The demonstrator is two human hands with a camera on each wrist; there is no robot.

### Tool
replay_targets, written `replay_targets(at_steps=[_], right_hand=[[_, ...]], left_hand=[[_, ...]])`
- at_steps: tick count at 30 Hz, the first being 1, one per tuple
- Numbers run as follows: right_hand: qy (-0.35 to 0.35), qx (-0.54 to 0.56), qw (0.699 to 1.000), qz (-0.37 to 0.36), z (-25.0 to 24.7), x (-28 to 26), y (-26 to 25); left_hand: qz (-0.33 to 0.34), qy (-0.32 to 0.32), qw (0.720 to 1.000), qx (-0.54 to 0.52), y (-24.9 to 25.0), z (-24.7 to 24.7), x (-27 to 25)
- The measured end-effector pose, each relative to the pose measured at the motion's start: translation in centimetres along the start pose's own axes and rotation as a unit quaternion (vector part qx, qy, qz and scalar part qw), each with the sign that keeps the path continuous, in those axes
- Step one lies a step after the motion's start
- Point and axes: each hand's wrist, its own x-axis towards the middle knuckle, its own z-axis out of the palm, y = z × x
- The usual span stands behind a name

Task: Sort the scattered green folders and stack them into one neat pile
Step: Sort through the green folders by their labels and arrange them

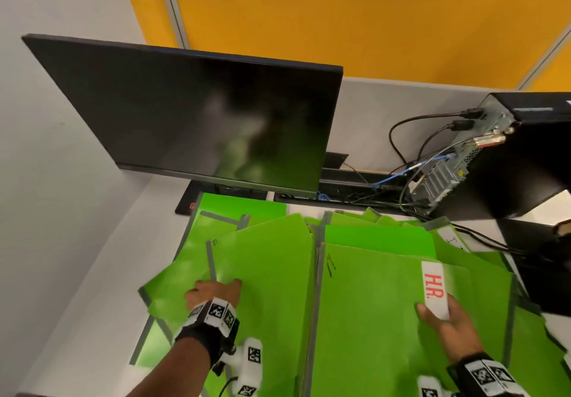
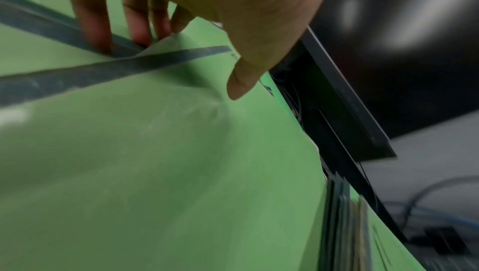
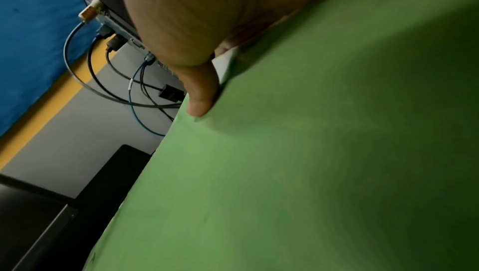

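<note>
Several green folders with grey spines lie overlapping across the white desk (image 1: 92, 304). My left hand (image 1: 216, 287) pinches the grey-spined edge of the left green folder (image 1: 265, 273). In the left wrist view that left hand (image 2: 186, 60) has its thumb on top of the left green folder (image 2: 155, 152) and its fingers (image 2: 137, 29) tucked under the lifted edge. My right hand (image 1: 438, 311) grips the right-hand folder (image 1: 370, 304) at its white "HR." label (image 1: 435, 288). The right wrist view has the thumb (image 3: 202, 95) pressed on this folder (image 3: 311, 152), the other fingers hidden beneath.
A dark monitor (image 1: 200, 118) stands close behind the folders. A black computer tower (image 1: 525, 155) with cables (image 1: 411, 149) sits at the back right, over the folders' right side. A grey wall bounds the desk on the left, and a yellow partition (image 1: 340, 19) stands behind.
</note>
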Motion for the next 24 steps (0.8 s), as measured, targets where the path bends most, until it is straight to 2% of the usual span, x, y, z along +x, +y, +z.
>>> replay_targets(at_steps=[4,6,9,12,16,19,21,24], right_hand=[[0.013,-0.031,0.999,0.015,0.4,0.4,0.5],[0.023,-0.038,0.999,0.019,0.5,0.6,0.8],[0.038,-0.047,0.998,0.025,0.5,1.0,1.4],[0.042,-0.050,0.997,0.032,0.4,1.2,1.3],[0.046,-0.033,0.998,0.041,0.2,1.1,0.4],[0.051,-0.029,0.997,0.042,0.0,0.9,-0.3],[0.055,-0.021,0.997,0.045,-0.3,0.8,-0.5],[0.060,-0.020,0.997,0.048,-0.7,0.5,-0.5]], left_hand=[[-0.013,-0.020,0.999,-0.028,-0.1,-0.2,0.5],[0.002,-0.023,0.995,-0.098,0.0,-0.5,0.5],[0.109,-0.017,0.969,-0.220,-0.8,0.0,-0.9],[0.169,-0.031,0.952,-0.253,-1.5,0.0,-1.9],[0.185,-0.033,0.939,-0.288,-2.1,-1.7,-0.1],[0.203,-0.040,0.916,-0.344,-2.4,-3.4,1.7],[0.213,-0.016,0.899,-0.383,-2.4,-5.0,3.0],[0.220,0.012,0.887,-0.405,-2.3,-7.8,4.8]])
